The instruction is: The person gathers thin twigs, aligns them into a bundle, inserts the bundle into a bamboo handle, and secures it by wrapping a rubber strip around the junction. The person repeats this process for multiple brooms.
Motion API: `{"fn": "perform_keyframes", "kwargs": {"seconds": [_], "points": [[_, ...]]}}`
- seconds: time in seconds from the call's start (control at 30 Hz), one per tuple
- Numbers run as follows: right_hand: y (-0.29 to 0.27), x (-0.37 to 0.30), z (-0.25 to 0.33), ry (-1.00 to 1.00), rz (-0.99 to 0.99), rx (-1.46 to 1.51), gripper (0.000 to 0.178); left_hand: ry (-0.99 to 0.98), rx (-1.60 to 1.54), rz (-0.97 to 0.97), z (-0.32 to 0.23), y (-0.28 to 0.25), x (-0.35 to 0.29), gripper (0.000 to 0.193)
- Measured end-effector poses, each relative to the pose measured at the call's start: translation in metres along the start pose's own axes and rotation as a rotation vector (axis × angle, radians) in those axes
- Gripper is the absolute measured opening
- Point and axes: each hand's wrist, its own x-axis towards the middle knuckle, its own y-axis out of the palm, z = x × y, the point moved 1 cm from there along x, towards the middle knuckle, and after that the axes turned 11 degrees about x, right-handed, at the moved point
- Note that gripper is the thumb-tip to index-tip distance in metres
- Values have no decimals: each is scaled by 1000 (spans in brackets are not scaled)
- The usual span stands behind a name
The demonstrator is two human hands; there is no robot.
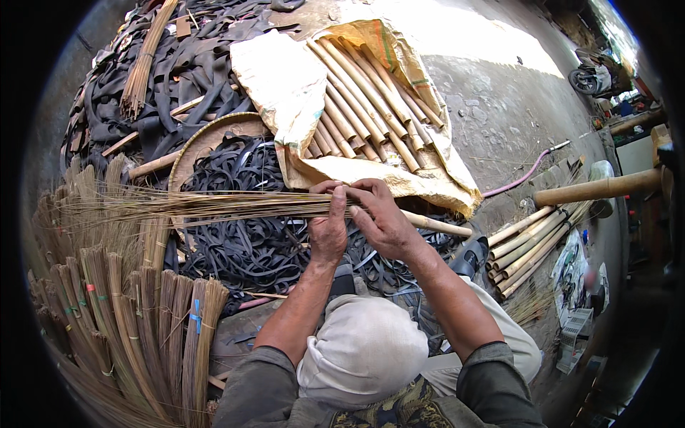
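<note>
In front of me a bundle of thin brown broom sticks [235,205] lies level, its loose tips spreading to the left. My left hand [330,227] is closed around the thick end of the bundle, thumb on top. Right beside it, my right hand [382,218] has its fingers curled at that same end, fingertips close to the left thumb. A bamboo tube [439,224] sticks out to the right past my right hand. Whether it is joined to the sticks is hidden behind my hands.
Black rubber strips [242,250] fill and surround a round woven tray [187,158]. Beyond lies an opened sack [285,93] with several bamboo tubes [364,93]. Stick bundles [143,314] stand at left. On the right are tied bamboo poles [528,246] and a pink hose [517,180].
</note>
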Motion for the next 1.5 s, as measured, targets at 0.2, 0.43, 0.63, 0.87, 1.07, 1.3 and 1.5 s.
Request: {"fn": "perform_keyframes", "kwargs": {"seconds": [0.2, 0.43, 0.63, 0.87, 1.07, 1.3, 1.5], "points": [[7, 9, -10, 288, -11, 168, 21, 44, -31, 115, -6, 0, -4, 26], [17, 1, 1, 47, 176, -23, 45, -59, -102, 186, -14, -14, -8, 48], [46, 6, -5, 76, 111, -168, 18, -70, 24, 172, -31, -28, -20, 72], [55, -30, -34, 85, 187, -318, 10, -731, 447, 740, -94, -59, -56, 33], [74, -105, -67, 77, 348, -371, 13, 243, 1453, 852, -59, -33, -41, 49], [47, -181, -95, 263, 387, -443, 12, -416, 1183, 1257, 80, -16, -68, 59], [40, -229, -71, 758, -321, -368, 64, -741, 1039, 1339, 132, -13, -81, 53]]}}
